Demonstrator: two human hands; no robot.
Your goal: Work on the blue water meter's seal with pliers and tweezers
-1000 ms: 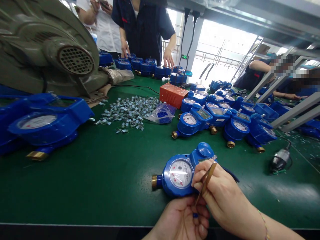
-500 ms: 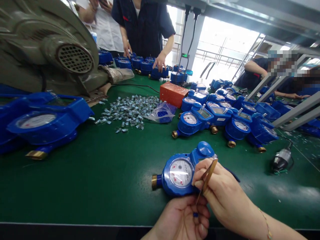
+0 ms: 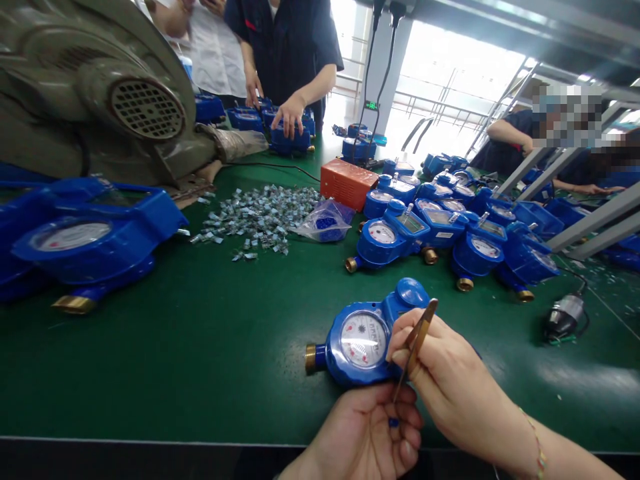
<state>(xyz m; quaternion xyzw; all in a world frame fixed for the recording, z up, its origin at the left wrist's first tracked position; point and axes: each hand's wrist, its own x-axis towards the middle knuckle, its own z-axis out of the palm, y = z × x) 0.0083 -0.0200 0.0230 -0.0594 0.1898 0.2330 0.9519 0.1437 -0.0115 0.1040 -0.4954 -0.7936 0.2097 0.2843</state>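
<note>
A blue water meter point(image 3: 361, 340) with a round white dial and a brass threaded end lies on the green bench in front of me. Just below it, my left hand point(image 3: 365, 433) is turned palm up with curled fingers, cradling a small blue piece point(image 3: 393, 422). My right hand point(image 3: 450, 380) grips brown metal tweezers point(image 3: 419, 340), their tips pointing down at the left fingers. That hand covers the meter's right part. Whether the tweezer tips touch the blue piece, I cannot tell.
A big grey-green blower point(image 3: 125, 100) and more meters point(image 3: 85, 240) stand at left. Small silvery parts point(image 3: 260, 217), a plastic bag of blue pieces point(image 3: 325, 221) and an orange box point(image 3: 347, 185) lie behind. Several meters point(image 3: 380, 240) and a black-silver tool point(image 3: 565, 317) fill the right.
Across the bench, a co-worker's hand has moved a meter to the left, towards the others there. My hands keep almost the same pose over the bench, tweezers still pointing down.
</note>
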